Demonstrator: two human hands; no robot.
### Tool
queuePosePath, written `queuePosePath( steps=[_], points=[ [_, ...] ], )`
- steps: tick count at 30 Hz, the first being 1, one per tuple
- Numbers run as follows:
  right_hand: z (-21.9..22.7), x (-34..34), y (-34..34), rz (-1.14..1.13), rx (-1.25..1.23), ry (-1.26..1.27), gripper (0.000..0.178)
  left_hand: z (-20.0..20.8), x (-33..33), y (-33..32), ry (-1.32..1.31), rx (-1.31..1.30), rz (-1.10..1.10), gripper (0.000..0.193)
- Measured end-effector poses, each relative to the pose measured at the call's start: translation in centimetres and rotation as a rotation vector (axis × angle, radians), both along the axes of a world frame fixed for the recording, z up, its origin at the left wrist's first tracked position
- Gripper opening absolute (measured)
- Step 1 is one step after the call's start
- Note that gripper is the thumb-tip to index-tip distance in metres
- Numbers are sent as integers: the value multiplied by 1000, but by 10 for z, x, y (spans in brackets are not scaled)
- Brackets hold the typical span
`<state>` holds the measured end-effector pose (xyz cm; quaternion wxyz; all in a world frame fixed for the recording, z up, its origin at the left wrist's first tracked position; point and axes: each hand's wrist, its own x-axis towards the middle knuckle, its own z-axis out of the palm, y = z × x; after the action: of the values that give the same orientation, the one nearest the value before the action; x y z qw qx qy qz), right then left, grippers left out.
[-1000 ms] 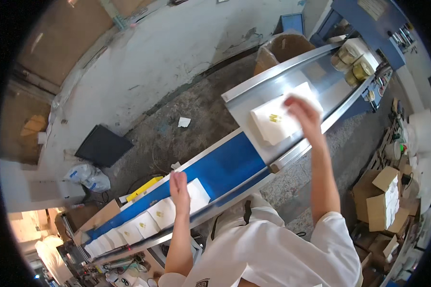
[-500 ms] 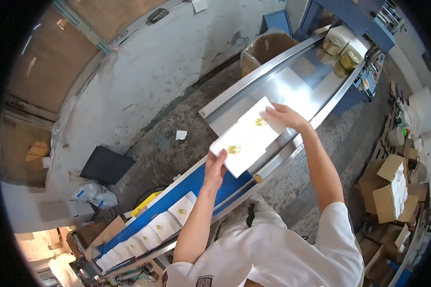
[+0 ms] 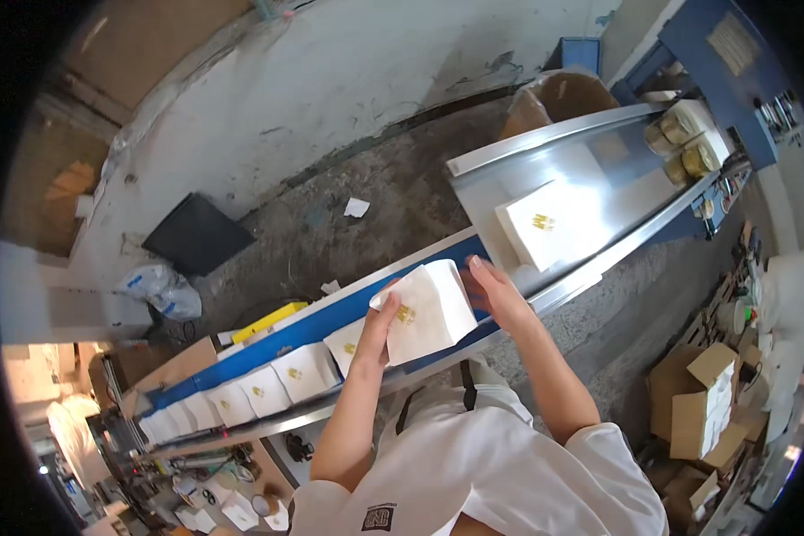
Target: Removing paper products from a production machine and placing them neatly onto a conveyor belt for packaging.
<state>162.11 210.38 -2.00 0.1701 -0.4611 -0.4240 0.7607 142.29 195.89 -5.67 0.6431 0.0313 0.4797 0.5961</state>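
Both my hands hold one white packet (image 3: pixel 429 311) with a small gold mark, lifted just above the blue conveyor belt (image 3: pixel 308 329). My left hand (image 3: pixel 377 326) grips its left edge. My right hand (image 3: pixel 496 290) grips its right edge. Another white packet (image 3: pixel 538 232) lies on the metal chute (image 3: pixel 590 170) up the line to the right. A row of several white packets (image 3: pixel 268 386) sits on the belt to my left, the nearest one (image 3: pixel 347 344) right beside my left wrist.
Round yellowish rolls (image 3: pixel 683 147) sit at the chute's far end by a blue machine (image 3: pixel 715 54). Cardboard boxes (image 3: pixel 701 402) stand at the right. On the concrete floor beyond the belt lie a black mat (image 3: pixel 196 234), a plastic bag (image 3: pixel 161 290) and a paper scrap (image 3: pixel 355 207).
My hands have carried a packet leftward from the metal chute to above the blue belt. Another packet now lies on the chute. The view has shifted.
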Motion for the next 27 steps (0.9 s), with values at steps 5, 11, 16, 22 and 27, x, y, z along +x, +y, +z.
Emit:
queuePosePath(
  steps=[5,11,16,22,27],
  points=[
    [-45,-23,-15,270,-242,77,81,-26,-14,-14,-11,-42,76,71],
    [-102,-41,-17,462,-199,-58,67,-89,4,-5,67,-187,41,82],
    [-131,-50,-22,577,-193,-151,68,-151,7,-16,150,-287,172,72],
    [-149,-41,-25,443,-126,-207,66,-141,6,-10,230,-267,37,76],
    [-140,-46,-38,355,292,-511,66,-112,-1,-19,558,-343,26,80]
  ],
)
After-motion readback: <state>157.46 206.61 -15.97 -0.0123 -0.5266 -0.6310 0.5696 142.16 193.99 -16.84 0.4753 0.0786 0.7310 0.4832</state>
